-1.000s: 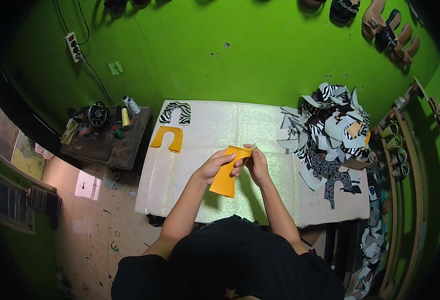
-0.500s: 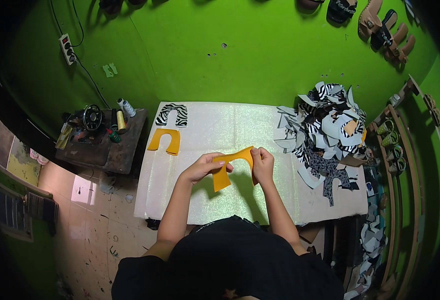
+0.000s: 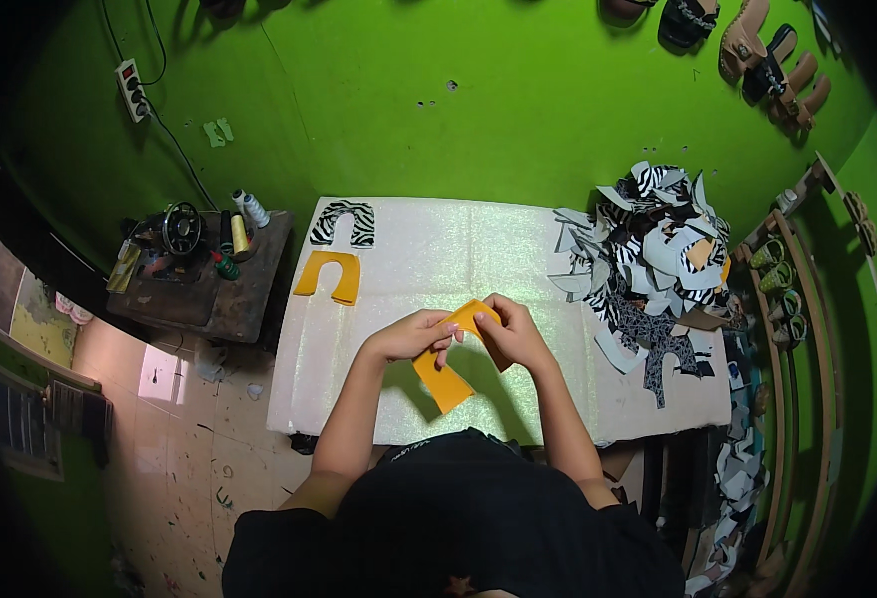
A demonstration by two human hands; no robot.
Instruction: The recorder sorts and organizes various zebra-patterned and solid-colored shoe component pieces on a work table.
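Note:
Between my two hands, above the pale shimmering table cover (image 3: 388, 409), is a yellow U-shaped material piece (image 3: 444, 387). My left hand (image 3: 413, 335) pinches it near its left upper part, fingers partly behind the material. On the other side my right hand (image 3: 514, 331) grips the upper right curve, thumb on top. One leg of the piece hangs down toward me; the other runs under my right hand. At the table's far left lie a similar yellow U-shaped piece (image 3: 344, 267) and a zebra-print U-shaped piece (image 3: 360, 221) behind it.
A big heap of zebra-print and white scraps (image 3: 673, 249) covers the table's right end, with dark patterned pieces (image 3: 648, 334) in front. Left of the table stands a sewing machine (image 3: 181, 234) with thread cones (image 3: 256, 210). A wooden rack (image 3: 787, 389) with sandals is at right.
The yellow piece has turned and bent, its lower leg swinging toward me and to the right. My hands have come closer together, the right one shifting its grip inward along the curve.

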